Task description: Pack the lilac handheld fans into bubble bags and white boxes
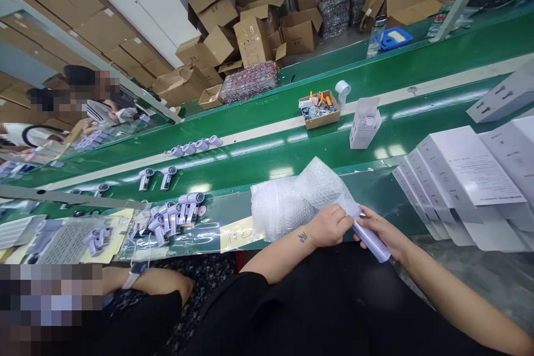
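Note:
My right hand is wrapped round a lavender hair dryer, whose smooth tube-like end points down toward my body. The hair dryer's upper end runs into the opening of a clear bubble wrap bag. With its fingers pinched closed, my left hand holds the edge of that bag, close beside my right hand. More bubble wrap bags lie on the bench just left of it. A yellow paper with handwriting sits partly under them.
White cartons stand in a row at right. Across the bench are an open white box and a small parts box. Lavender hair dryers are piled at left, beside a co-worker's arm. Cardboard boxes fill the back.

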A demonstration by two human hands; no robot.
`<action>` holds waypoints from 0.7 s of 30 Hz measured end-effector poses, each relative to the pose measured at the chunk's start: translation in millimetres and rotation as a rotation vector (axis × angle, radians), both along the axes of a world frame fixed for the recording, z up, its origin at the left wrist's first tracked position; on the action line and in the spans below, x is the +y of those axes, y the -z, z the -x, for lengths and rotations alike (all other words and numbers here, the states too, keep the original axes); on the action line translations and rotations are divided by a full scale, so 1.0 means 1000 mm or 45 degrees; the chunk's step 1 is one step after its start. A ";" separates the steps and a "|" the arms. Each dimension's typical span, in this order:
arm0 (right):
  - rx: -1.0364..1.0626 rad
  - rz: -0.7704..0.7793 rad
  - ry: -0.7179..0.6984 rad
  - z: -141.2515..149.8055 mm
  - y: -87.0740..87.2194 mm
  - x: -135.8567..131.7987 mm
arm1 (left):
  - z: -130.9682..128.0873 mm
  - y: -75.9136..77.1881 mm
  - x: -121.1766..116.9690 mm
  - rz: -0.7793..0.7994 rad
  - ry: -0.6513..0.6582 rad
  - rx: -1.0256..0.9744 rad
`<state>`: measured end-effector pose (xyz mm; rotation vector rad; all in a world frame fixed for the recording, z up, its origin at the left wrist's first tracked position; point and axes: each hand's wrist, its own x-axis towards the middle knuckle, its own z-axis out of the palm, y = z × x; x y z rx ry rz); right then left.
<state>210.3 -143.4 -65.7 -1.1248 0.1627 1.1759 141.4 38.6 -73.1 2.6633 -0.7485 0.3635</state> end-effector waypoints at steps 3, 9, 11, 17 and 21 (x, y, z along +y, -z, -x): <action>0.153 0.003 0.194 0.017 0.005 0.009 | 0.008 0.010 0.012 0.049 -0.130 -0.055; 0.242 0.014 0.396 0.038 0.006 0.025 | 0.017 0.029 0.019 0.367 -0.512 0.072; 0.193 0.013 0.430 0.041 0.007 0.029 | 0.020 0.024 0.016 0.353 -0.314 0.185; 0.247 0.110 0.460 0.047 0.011 0.041 | 0.012 -0.001 0.010 0.490 -0.414 0.577; 0.338 0.328 0.450 0.046 0.003 0.037 | 0.003 -0.015 0.015 0.685 -0.345 0.712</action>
